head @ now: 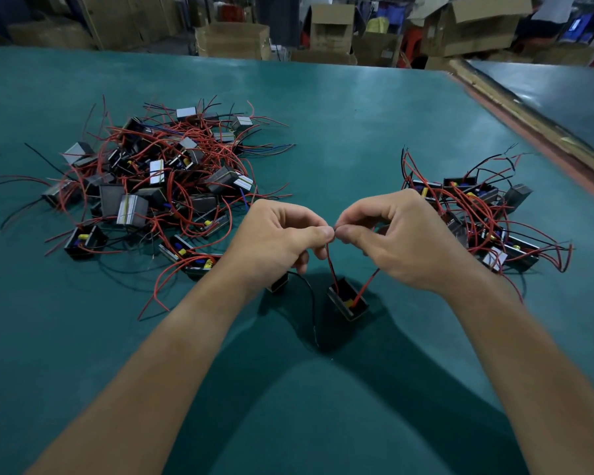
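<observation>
Head view is showing the left hand and right hand meeting fingertip to fingertip, each pinching narrowly between thumb and forefinger the ends of the red wires. These wires are running down into a small black module sitting on the green counter just below the hands. Tangled piles of similar modules are lying at left and right.

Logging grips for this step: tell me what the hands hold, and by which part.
Left hand and right hand each pinch one of the red wires of the black module at its free tip.
</observation>
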The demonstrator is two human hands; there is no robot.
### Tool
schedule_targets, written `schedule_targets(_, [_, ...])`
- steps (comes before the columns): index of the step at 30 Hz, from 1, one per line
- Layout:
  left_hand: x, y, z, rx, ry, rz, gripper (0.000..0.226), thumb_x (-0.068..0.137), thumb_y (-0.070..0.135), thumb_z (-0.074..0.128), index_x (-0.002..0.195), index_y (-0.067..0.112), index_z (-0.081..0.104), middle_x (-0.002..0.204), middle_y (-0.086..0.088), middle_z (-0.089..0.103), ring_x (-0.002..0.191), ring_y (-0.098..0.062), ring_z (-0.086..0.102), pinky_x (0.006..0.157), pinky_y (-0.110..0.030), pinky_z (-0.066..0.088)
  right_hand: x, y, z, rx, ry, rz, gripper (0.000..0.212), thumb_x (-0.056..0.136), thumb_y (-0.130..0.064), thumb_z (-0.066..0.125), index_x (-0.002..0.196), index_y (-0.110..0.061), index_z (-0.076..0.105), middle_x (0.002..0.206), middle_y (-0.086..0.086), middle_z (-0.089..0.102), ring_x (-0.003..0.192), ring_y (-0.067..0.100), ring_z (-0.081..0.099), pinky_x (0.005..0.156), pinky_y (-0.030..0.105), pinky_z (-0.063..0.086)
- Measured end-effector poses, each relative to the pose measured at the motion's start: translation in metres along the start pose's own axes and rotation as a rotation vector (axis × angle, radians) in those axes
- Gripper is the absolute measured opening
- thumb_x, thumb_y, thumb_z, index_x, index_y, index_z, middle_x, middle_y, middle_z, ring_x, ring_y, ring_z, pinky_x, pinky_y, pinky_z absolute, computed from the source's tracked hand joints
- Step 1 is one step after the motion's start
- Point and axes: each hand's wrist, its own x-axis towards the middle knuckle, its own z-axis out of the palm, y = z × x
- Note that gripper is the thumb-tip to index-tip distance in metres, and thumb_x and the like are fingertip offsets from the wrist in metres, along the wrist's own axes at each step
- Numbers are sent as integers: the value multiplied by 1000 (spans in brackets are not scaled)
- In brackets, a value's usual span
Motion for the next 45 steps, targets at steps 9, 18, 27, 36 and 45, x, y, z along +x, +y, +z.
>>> schedule_targets(9, [-7, -2, 5, 414, 79, 373, 13, 81, 11, 74, 70, 15, 74, 47, 17, 52, 40, -2, 36, 43, -13, 27, 1, -10, -6, 134, -195, 299, 32, 94, -10, 62, 62, -15, 59, 49, -8, 50, 46, 7, 41, 45, 18, 33])
schedule_targets(18, [-3, 2, 3, 186, 76, 197, 18, 83, 0, 70, 67, 8, 71, 51, 6, 58, 46, -11, 44, 46, -21, 36, -2, -10, -6, 417, -145, 229, 15, 89, 1, 66, 79, -10, 67, 67, 1, 65, 60, 11, 59, 50, 22, 48])
schedule_targets(27, [-1, 7, 0, -74, -2, -90, 15, 83, -1, 67, 69, 3, 69, 51, -5, 58, 43, -14, 44, 46, -17, 40, 0, -4, -1, 283, -6, 44, 18, 89, -5, 70, 74, -15, 71, 63, -5, 70, 57, 8, 62, 54, 22, 53])
schedule_targets(36, [-5, 4, 5, 51, -16, 123, 14, 85, -4, 68, 73, 3, 70, 55, -4, 61, 49, -15, 47, 48, -23, 40, 2, -3, 3, 190, 13, 185, 37, 93, -12, 63, 57, -15, 59, 49, -5, 56, 48, 14, 45, 50, 31, 39])
schedule_targets(45, [0, 1, 2, -49, 42, 9, 17, 86, -2, 65, 70, 2, 67, 51, -1, 57, 43, -13, 43, 45, -19, 39, 0, 3, 0, 121, 57, -24, 5, 81, -8, 79, 79, -13, 77, 68, -6, 72, 61, 1, 62, 62, 14, 47])
